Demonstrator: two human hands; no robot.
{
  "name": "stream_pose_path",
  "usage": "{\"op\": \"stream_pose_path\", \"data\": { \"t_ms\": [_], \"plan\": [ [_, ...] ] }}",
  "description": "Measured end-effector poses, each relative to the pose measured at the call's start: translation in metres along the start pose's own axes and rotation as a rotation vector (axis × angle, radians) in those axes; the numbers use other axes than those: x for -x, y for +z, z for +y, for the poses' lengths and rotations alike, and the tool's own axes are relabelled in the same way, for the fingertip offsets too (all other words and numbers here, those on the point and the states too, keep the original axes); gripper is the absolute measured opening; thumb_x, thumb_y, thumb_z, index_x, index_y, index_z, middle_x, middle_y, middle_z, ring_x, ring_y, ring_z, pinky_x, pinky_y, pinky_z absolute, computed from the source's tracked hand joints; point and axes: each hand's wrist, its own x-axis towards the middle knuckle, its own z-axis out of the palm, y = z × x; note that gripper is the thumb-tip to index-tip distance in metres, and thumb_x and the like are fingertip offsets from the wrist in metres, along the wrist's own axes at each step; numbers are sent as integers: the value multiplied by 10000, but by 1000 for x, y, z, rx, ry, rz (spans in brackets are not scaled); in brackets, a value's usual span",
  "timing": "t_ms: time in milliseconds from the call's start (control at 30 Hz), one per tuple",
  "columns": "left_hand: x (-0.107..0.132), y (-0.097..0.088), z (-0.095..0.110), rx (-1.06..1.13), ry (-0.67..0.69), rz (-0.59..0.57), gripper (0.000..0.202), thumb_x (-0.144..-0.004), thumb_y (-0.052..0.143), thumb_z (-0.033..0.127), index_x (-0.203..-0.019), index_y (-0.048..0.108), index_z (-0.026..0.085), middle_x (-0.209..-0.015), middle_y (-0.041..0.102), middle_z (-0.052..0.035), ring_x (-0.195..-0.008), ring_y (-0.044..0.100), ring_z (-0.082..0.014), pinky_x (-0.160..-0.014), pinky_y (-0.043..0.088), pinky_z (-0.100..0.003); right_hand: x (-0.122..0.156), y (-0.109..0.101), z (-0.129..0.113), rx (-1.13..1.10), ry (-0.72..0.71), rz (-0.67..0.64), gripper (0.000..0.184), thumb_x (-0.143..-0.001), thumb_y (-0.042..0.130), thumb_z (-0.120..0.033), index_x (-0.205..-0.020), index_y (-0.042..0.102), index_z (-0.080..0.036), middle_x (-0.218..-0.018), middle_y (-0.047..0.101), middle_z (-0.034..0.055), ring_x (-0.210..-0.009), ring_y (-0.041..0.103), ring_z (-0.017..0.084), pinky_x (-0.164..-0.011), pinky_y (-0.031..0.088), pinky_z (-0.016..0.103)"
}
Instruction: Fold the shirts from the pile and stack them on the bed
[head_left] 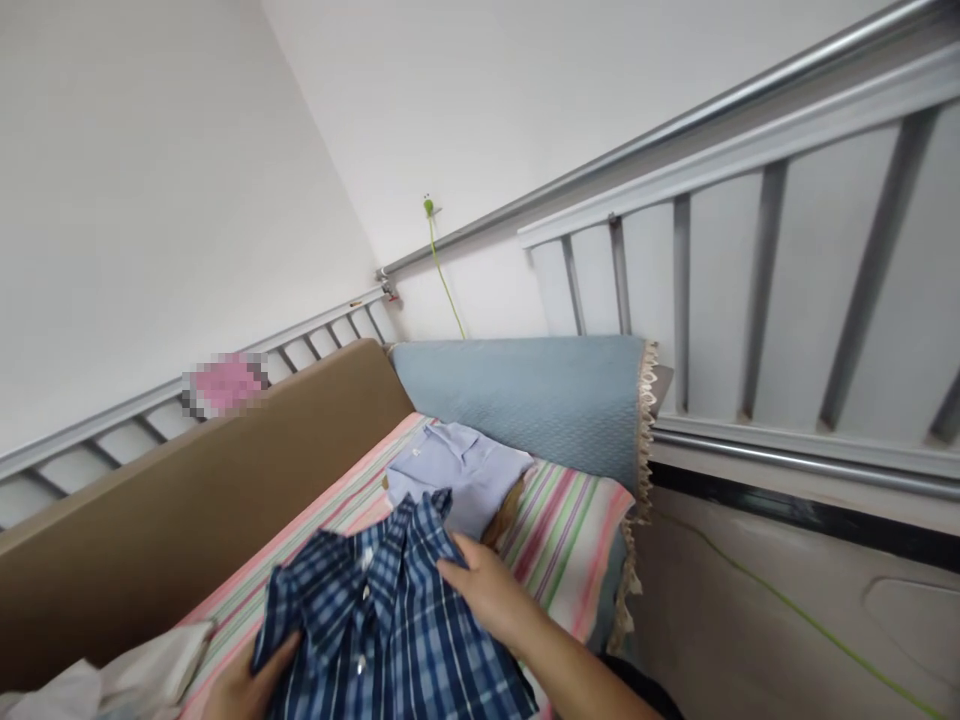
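So the left hand (251, 680) and right hand (484, 590) both have fingers pinched around a blue plaid button-up shirt (405, 630), one per side, bottom center of the frame. Just above it, a folded pale-blue collared shirt (457, 465) lies on a striped sheet (570, 550). Whitish cloth (150, 665) lower left, blue quilted cover (517, 390) right of center.

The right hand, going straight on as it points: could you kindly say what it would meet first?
Probably the plaid shirt that the right hand holds; beyond it, the brown panel seems in line, though depth is unclear.
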Motion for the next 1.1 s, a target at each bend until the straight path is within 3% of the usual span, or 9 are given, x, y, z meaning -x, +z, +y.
{"op": "stream_pose_path", "data": {
  "t_ms": [133, 267, 367, 500, 633, 833, 933, 1000, 1100],
  "plan": [
    [-90, 12, 94, 61, 198, -22, 427, -653, 587, 517, -929, 652, 198, -952, 718, -42, -979, 628, -289, -874, 503, -379, -34, -34, -25, 38, -101, 286, 422, -810, 484, -290, -1218, 565, -217, -1200, 610, 47, -1138, 529, 217, -1018, 348, 365],
    [-177, 48, 169, 33, 375, -99, 413, -655, 601, 498, -905, 653, 174, -912, 724, -48, -884, 654, -252, -812, 510, -330, -70, -50, -5, -32, -184, 524, 460, -846, 458, -351, -1286, 498, -222, -1290, 546, 49, -1217, 464, 196, -1066, 296, 356],
    [-238, 101, 189, -214, 448, -135, 362, -681, 580, 444, -903, 662, 171, -917, 722, -52, -870, 655, -228, -804, 490, -295, -94, -51, 47, -107, -77, 653, 470, -836, 467, -367, -1271, 512, -196, -1249, 576, 76, -1166, 511, 218, -1039, 337, 378],
    [-287, 183, 172, -464, 407, -148, 226, -672, 583, 325, -778, 680, 150, -823, 718, -93, -830, 656, -250, -740, 475, -296, -118, -45, 113, -140, 208, 713, 415, -741, 544, -267, -1137, 615, -166, -1128, 646, 105, -1077, 572, 264, -990, 383, 414],
    [-295, 223, 146, -523, 363, -133, 253, -740, 503, 310, -835, 667, 144, -850, 709, -116, -844, 647, -259, -718, 465, -307, -131, -43, 129, -247, 198, 695, 458, -707, 545, -231, -1159, 597, -179, -1132, 647, 72, -1076, 573, 228, -997, 381, 376],
    [-286, 215, 143, -506, 373, -22, 340, -815, 428, 362, -991, 632, 154, -997, 683, -119, -936, 618, -246, -815, 452, -312, -122, -47, 121, -378, 233, 723, 454, -707, 568, -286, -1152, 594, -199, -1110, 659, 53, -1029, 596, 229, -972, 404, 381],
    [-264, 213, 157, -505, 363, 97, 427, -842, 402, 385, -1146, 560, 130, -1108, 636, -155, -1044, 570, -279, -897, 426, -388, -117, -47, 121, -406, 260, 746, 436, -711, 570, -318, -1130, 602, -199, -1080, 673, 56, -989, 615, 230, -935, 433, 381],
    [-238, 218, 172, -530, 461, 167, 524, -860, 372, 448, -1294, 438, 161, -1299, 514, -161, -1222, 431, -312, -987, 347, -493, -115, -49, 118, -321, 264, 721, 406, -702, 577, -318, -1085, 627, -192, -1068, 678, 64, -982, 617, 236, -911, 446, 378],
    [-196, 240, 190, -591, 633, 37, 601, -846, 318, 578, -1378, 313, 300, -1488, 275, -63, -1366, 171, -341, -1031, 213, -629, -112, -63, 107, -87, 303, 525, 289, -675, 603, -319, -923, 684, -194, -902, 717, 58, -847, 657, 238, -785, 496, 352]
  ]
}}
